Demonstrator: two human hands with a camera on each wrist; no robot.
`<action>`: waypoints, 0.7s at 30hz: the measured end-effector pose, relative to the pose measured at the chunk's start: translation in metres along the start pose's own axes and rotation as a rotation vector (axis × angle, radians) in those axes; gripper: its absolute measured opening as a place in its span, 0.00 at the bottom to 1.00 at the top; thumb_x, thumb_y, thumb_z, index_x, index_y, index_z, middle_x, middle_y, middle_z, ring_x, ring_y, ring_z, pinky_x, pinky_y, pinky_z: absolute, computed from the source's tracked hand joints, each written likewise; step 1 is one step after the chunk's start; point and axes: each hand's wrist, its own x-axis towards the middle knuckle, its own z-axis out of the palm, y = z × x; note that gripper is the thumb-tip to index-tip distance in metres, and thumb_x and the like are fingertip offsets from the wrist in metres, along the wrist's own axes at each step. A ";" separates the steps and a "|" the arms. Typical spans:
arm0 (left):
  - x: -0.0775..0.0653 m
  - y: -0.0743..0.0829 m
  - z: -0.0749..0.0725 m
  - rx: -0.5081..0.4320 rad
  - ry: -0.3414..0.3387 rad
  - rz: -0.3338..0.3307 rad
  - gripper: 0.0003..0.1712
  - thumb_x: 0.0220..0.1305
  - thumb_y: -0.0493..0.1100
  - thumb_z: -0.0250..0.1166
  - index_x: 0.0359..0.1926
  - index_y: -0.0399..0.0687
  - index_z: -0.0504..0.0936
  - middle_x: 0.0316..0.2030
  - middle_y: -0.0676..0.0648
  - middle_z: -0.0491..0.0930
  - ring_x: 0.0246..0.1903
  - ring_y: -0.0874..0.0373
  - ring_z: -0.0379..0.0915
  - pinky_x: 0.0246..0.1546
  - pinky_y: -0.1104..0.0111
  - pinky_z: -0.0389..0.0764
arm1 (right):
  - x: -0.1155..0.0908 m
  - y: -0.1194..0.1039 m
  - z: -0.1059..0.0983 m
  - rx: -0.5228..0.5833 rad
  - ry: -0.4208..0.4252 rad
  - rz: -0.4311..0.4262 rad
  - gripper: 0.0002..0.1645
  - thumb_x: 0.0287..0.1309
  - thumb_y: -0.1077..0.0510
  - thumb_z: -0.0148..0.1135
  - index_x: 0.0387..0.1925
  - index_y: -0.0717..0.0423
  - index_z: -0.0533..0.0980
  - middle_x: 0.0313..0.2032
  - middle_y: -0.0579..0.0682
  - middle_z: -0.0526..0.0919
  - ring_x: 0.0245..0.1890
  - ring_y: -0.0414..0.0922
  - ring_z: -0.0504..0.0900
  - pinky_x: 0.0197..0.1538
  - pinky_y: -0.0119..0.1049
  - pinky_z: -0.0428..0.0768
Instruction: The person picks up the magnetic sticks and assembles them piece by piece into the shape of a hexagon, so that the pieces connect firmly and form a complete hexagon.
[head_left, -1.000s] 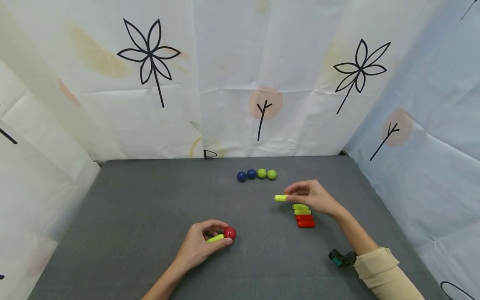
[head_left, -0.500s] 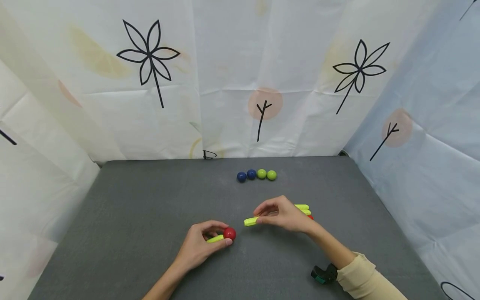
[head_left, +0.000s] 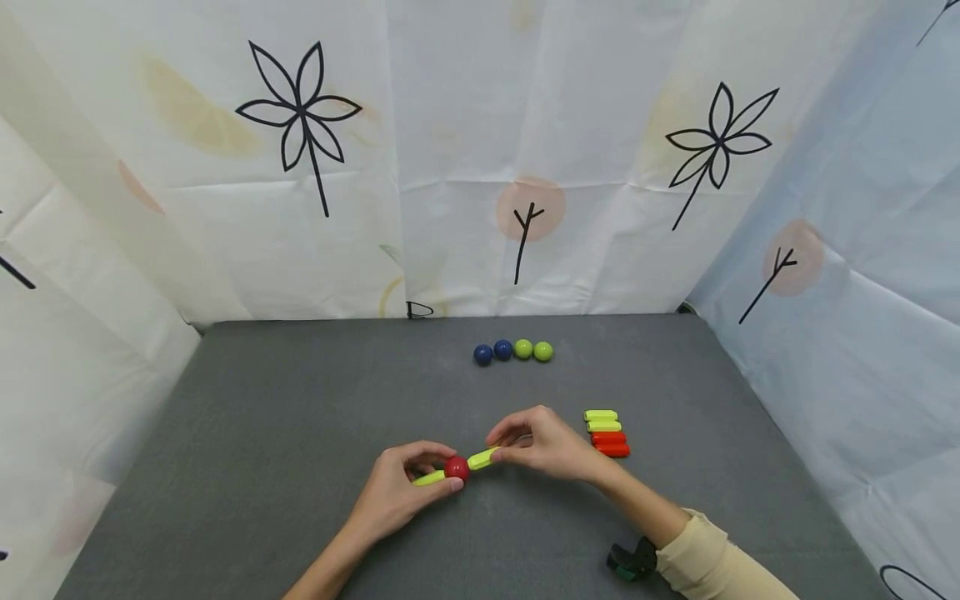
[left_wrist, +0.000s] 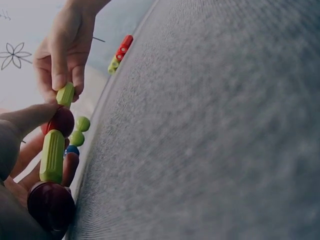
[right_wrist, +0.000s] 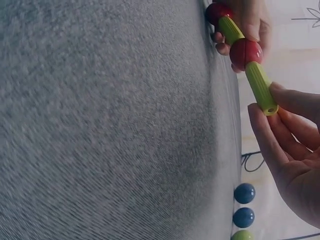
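Note:
My left hand [head_left: 405, 483] pinches a glossy red ball [head_left: 457, 468] between thumb and fingers. Joined to that ball is a ribbed yellow-green stick [left_wrist: 52, 156], whose other end meets a second red ball [left_wrist: 51, 205], hidden under the palm in the head view. From the right, my right hand [head_left: 546, 446] pinches another yellow-green stick [right_wrist: 260, 90] by its outer end. The inner end of this stick touches the first red ball, in line with the rest; how deep it sits cannot be told. A small hole shows in the outer end.
Two yellow-green sticks [head_left: 602, 420] and two red sticks [head_left: 611, 443] lie in a stack-like row right of my right hand. Farther back, two blue balls [head_left: 492, 352] and two green balls [head_left: 533, 351] line up on the grey tabletop [head_left: 315, 383]. Patterned cloth [head_left: 450, 150] hangs behind.
My right hand has carried the yellow-green stick left and nearer, from above the stick row to the red ball. My left hand has stayed almost still, keeping its hold.

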 end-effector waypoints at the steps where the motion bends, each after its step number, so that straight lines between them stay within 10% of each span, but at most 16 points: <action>1: 0.000 0.000 0.000 0.010 0.002 -0.001 0.19 0.54 0.51 0.87 0.46 0.60 0.92 0.37 0.54 0.92 0.33 0.64 0.83 0.34 0.73 0.80 | 0.000 0.000 0.001 0.003 0.006 0.001 0.14 0.67 0.58 0.76 0.49 0.63 0.88 0.44 0.55 0.94 0.41 0.36 0.90 0.54 0.36 0.90; 21: 0.005 0.017 0.008 0.137 0.063 0.095 0.14 0.57 0.45 0.85 0.44 0.57 0.93 0.40 0.56 0.93 0.35 0.69 0.87 0.38 0.74 0.84 | 0.006 -0.003 0.026 0.111 0.101 -0.046 0.14 0.66 0.62 0.75 0.49 0.68 0.87 0.45 0.61 0.93 0.43 0.44 0.92 0.49 0.29 0.89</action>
